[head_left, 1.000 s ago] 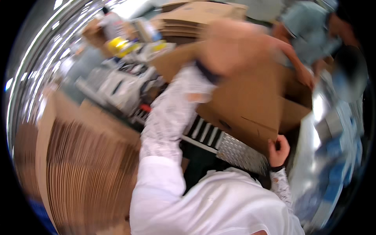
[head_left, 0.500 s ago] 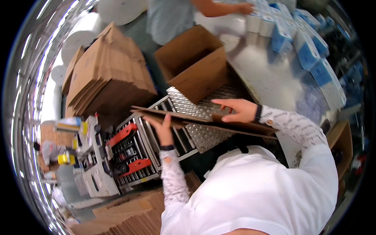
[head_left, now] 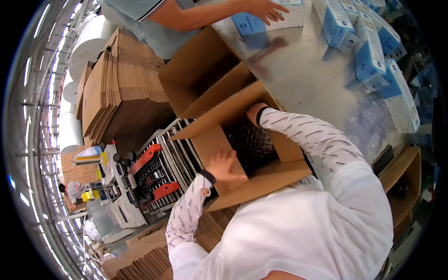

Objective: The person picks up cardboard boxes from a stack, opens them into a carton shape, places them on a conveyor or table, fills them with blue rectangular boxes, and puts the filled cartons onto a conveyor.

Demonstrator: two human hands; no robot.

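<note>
In front of me stands an open cardboard box (head_left: pixel 266 177), unfolded, with a patterned metal plate showing through its middle. My left hand (head_left: pixel 225 165) lies open against the flap on its left side, fingers spread and slightly blurred. At the far right corner of the box, my right hand (head_left: pixel 255 113) reaches to the inner side of the cardboard; its fingers are mostly hidden. Directly beyond, a second open cardboard box (head_left: pixel 186 93) touches or nearly touches the first.
Flattened cartons (head_left: pixel 126 74) are stacked at the far left, with more flat cartons (head_left: pixel 149 261) low by my left side. A roller conveyor with a red-framed taping machine (head_left: pixel 151 177) stands left. Blue-and-white boxes (head_left: pixel 371 56) sit on the metal table (head_left: pixel 317 88). A co-worker's hand (head_left: pixel 268 10) touches one.
The flat folded carton between my hands has been opened out into a box. My left hand has moved onto its flap, my right hand farther away. The co-worker's arm has shifted left.
</note>
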